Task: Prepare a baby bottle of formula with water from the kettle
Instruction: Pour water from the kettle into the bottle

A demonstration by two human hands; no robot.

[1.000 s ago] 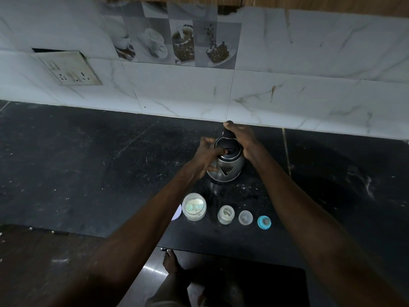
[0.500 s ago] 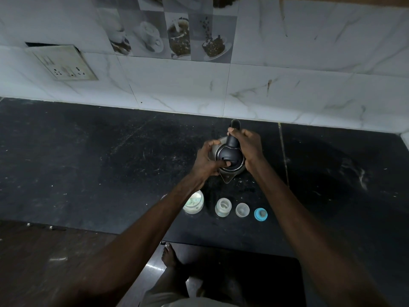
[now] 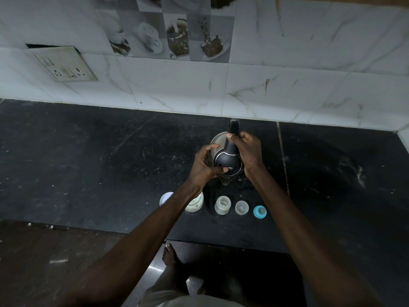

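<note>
A steel kettle (image 3: 227, 161) with a black lid and black handle stands on the dark counter (image 3: 88, 156) near the wall, its spout toward me. My right hand (image 3: 247, 151) grips the handle. My left hand (image 3: 205, 165) holds the kettle's left side, thumb on the front of the lid. In a row in front stand the open formula jar (image 3: 195, 203), partly behind my left forearm, the open baby bottle (image 3: 222, 204), a clear cap (image 3: 241, 207) and a blue teat ring (image 3: 259, 212). A pale jar lid (image 3: 164, 198) lies to the left.
A tiled wall (image 3: 287, 89) rises right behind the kettle, with a socket plate (image 3: 64, 64) at the left. The counter's front edge (image 3: 88, 228) runs just under the row of bottle parts; the floor and a bare foot (image 3: 170, 254) show below.
The view has tipped down toward the kettle top. My left thumb has moved onto the lid's front while my right hand keeps its grip on the handle.
</note>
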